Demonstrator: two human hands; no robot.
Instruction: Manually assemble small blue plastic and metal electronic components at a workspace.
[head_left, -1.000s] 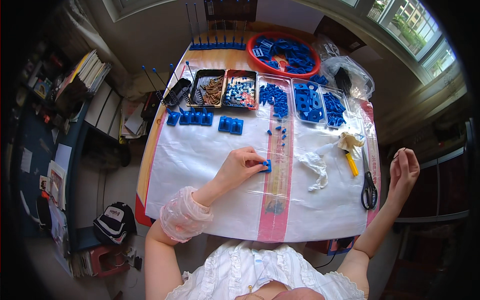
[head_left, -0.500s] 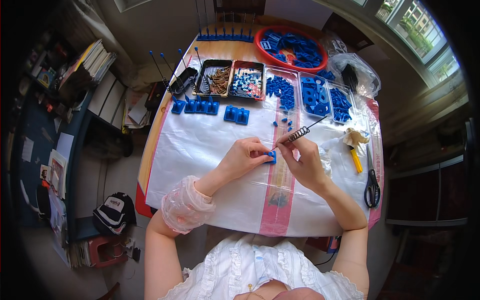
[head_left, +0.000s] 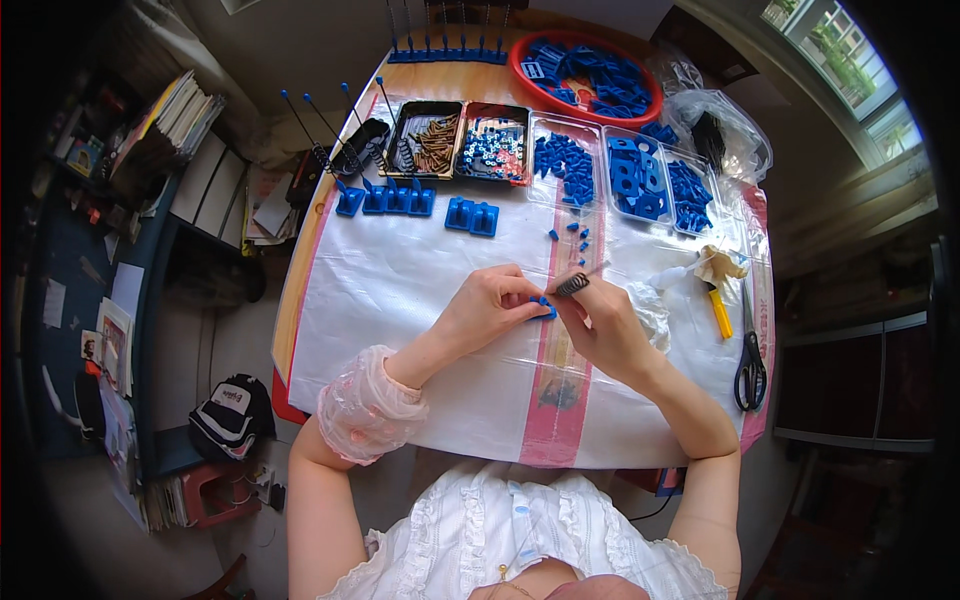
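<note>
At table centre: the left hand (head_left: 487, 310) pinches a small blue part (head_left: 543, 306) against the plastic sheet (head_left: 400, 290), fingers closed round it.
Right hand (head_left: 603, 325): closed on a thin pin with a dark spring (head_left: 573, 284), just right of the part, touching it.
Pin axis: slants from near-left to far-right, its lower tip aimed at the part.
Nearer hand: both meet at the part.
Far side: trays of blue pieces (head_left: 640, 180).
</note>
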